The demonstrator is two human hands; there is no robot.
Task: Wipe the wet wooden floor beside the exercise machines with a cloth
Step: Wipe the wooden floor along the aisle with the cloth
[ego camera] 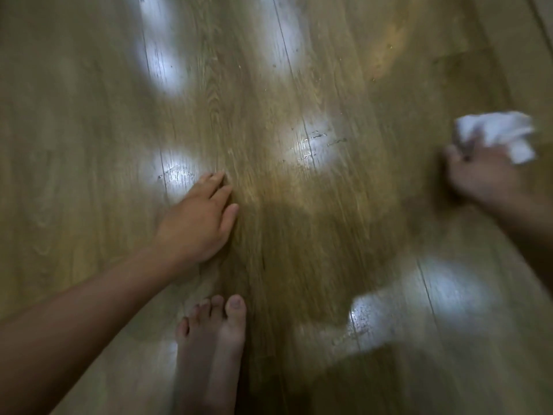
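Note:
The wooden floor (269, 85) fills the whole view, shiny with light glare and thin wet streaks (317, 142) near the middle. My left hand (200, 218) lies flat on the boards at centre left, fingers straight and together. At the right edge my right hand (481, 175), blurred by motion, grips a crumpled white cloth (496, 134) just above the floor; whether the cloth touches the boards I cannot tell.
My bare foot (212, 345) stands on the floor at the bottom centre, just below my left hand. More wet glare patches (371, 322) lie at lower right. No exercise machines are in view.

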